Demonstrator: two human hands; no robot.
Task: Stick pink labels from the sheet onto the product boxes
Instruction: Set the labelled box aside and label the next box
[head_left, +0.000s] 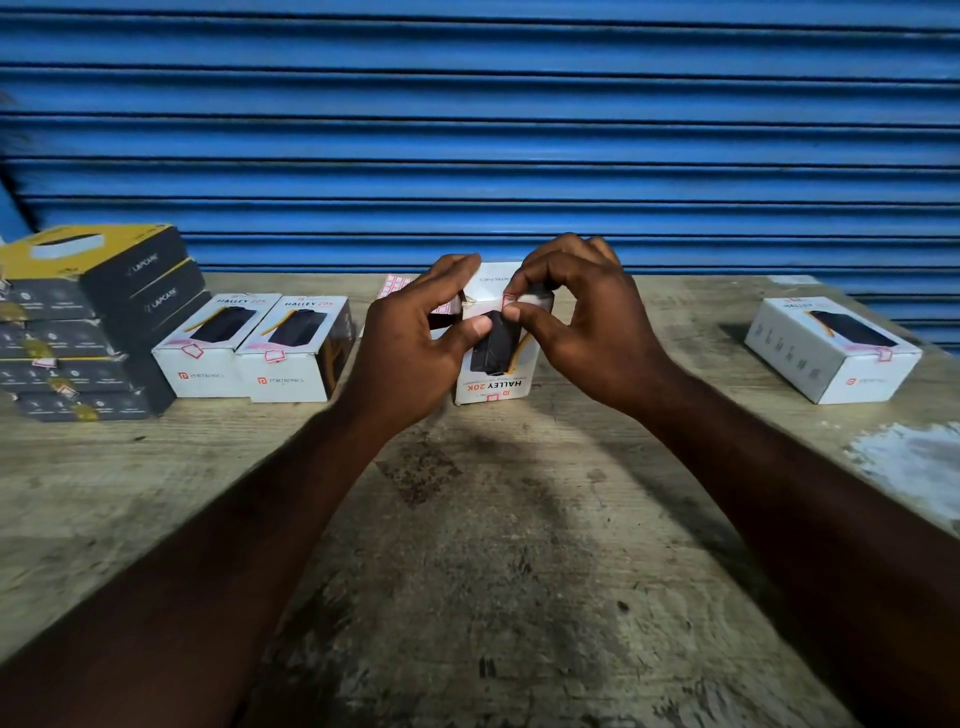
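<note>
A white "Halley 20K" product box stands on the worn table at centre, its print facing me upside down. My left hand grips its left side, thumb across the front. With thumb and forefinger my right hand pinches a small pink label at the box's upper edge. The pink label sheet lies behind my left hand, mostly hidden. Two more white boxes with pink labels stand to the left, and another labelled box lies at the right.
A stack of dark grey and yellow boxes stands at the far left of the table. A blue rolling shutter closes off the back. A white paint patch marks the table's right edge.
</note>
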